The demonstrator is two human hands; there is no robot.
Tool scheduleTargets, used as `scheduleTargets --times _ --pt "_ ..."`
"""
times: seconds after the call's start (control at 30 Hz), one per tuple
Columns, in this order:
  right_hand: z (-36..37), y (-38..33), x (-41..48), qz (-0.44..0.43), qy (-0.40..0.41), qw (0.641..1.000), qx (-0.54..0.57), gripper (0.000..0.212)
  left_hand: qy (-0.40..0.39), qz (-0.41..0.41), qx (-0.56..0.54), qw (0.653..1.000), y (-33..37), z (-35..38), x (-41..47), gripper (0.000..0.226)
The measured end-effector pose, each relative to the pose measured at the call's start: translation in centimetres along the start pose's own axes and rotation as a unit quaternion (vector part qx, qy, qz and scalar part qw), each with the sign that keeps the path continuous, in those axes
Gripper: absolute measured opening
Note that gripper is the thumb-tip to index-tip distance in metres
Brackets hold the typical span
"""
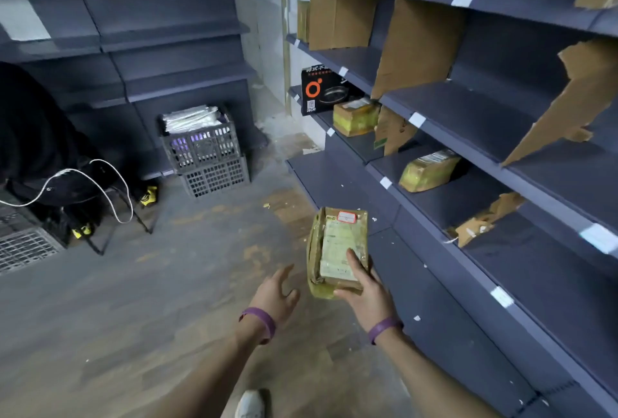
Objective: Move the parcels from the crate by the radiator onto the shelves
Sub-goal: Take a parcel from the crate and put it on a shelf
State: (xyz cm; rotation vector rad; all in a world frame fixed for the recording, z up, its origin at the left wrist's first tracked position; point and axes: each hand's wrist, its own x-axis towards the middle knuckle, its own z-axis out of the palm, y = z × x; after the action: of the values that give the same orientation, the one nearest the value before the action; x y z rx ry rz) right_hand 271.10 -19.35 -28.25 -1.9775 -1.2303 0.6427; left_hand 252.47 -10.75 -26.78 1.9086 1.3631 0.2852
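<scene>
Head view showed, at far left, a white cable looping low over the floor, easy to snag with a foot. Right of it, against the far wall, the crate sat on a second crate, with wrapped bundles showing over its rim. Nearer, the left hand was empty, fingers spread, just beside the parcel. The right hand gripped that parcel by its near end, thumb on the label and fingers curled beneath, above the floor and just short of the shelves.

The step looked to be setting this parcel down. It would go best with the free hand under the far end, the parcel kept level and slid in flat over the front lip. Torn cardboard dividers jutted past the shelf edges and could catch it. The bare low bay beside the shelved parcel offered the most room.
</scene>
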Motion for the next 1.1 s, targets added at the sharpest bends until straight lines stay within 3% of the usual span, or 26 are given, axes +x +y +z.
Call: scheduleTargets --times 0.3,0.7,1.1 --pt "5.3 -4.5 13.9 0.016 0.008 1.0 0.016 0.084 -0.016 0.071 0.023 0.997 -1.7 -6.1 15.9 0.057" --pt "12.6 -12.4 33.2 0.026 0.01 1.0 -0.007 0.092 -0.053 0.064 -0.016 0.996 -5.9 -16.9 35.2 0.061" --pt "16.5 -13.8 55.4 0.009 -0.022 1.0 -0.015 0.086 -0.04 0.074 -0.049 0.995 -5.9 -21.4 54.5 0.068"
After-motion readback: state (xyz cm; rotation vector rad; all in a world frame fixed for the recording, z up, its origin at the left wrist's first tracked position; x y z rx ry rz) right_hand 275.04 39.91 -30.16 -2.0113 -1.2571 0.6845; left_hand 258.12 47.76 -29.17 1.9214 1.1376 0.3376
